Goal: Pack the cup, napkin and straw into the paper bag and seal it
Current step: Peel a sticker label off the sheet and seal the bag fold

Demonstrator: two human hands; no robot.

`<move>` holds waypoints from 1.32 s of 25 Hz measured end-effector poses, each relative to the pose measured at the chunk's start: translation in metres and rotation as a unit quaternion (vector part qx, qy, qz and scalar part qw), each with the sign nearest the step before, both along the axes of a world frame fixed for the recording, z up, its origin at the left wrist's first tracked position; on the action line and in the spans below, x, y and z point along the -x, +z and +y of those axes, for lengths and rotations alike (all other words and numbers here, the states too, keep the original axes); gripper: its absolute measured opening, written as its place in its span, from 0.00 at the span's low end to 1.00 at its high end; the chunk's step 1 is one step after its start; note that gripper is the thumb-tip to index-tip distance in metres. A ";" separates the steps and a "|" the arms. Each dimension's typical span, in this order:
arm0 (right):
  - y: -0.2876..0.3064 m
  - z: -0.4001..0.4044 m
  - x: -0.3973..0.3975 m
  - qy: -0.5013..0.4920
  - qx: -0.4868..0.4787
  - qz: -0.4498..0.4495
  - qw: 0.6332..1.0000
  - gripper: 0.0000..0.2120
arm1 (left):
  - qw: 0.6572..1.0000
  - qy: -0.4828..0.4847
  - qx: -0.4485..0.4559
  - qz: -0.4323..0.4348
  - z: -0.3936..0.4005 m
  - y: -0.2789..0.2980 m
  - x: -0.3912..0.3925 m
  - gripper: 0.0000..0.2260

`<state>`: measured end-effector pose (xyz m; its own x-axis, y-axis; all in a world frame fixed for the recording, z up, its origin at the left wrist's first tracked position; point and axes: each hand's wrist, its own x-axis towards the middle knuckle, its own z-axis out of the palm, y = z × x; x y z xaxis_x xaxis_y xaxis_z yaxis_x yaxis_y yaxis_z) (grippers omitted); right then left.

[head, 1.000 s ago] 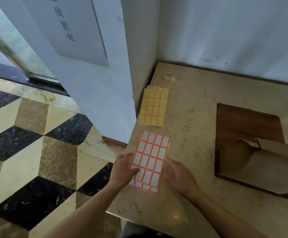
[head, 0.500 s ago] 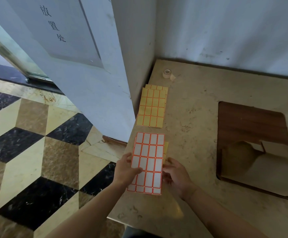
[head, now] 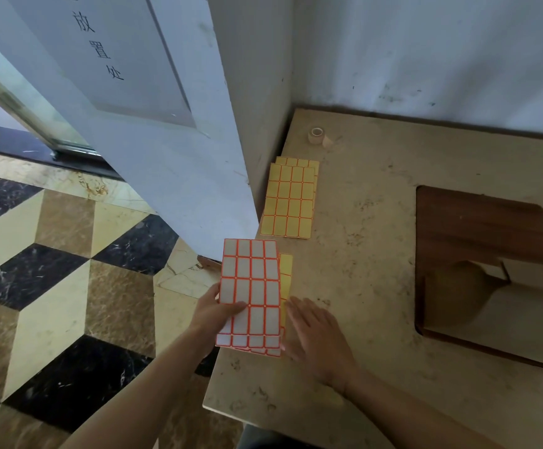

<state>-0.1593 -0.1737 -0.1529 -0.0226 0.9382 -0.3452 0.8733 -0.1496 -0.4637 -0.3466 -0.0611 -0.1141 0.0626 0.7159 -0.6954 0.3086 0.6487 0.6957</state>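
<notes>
The left hand (head: 213,314) pinches a white label sheet (head: 251,291) at the counter (head: 360,254) edge; the right hand (head: 315,332) lies flat, fingers straight, beside it. The paper bag (head: 503,306) lies apart at right, apparently unsealed; cup, napkin, straw unseen, so sealing seems left

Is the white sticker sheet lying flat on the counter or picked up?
Picked up: the left hand pinches the white sticker sheet at its left edge, and it overhangs the counter edge. The right hand lies flat beside it.

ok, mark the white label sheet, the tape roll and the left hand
white label sheet (head: 257,286), head view, middle of the sheet
tape roll (head: 316,135), head view, top rim
left hand (head: 215,314), head view, back of the hand
</notes>
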 end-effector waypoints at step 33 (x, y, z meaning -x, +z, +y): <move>0.109 -0.047 -0.112 -0.483 -0.026 0.457 0.746 0.12 | 0.842 -0.352 -0.237 0.334 -0.006 -0.045 -0.063 0.39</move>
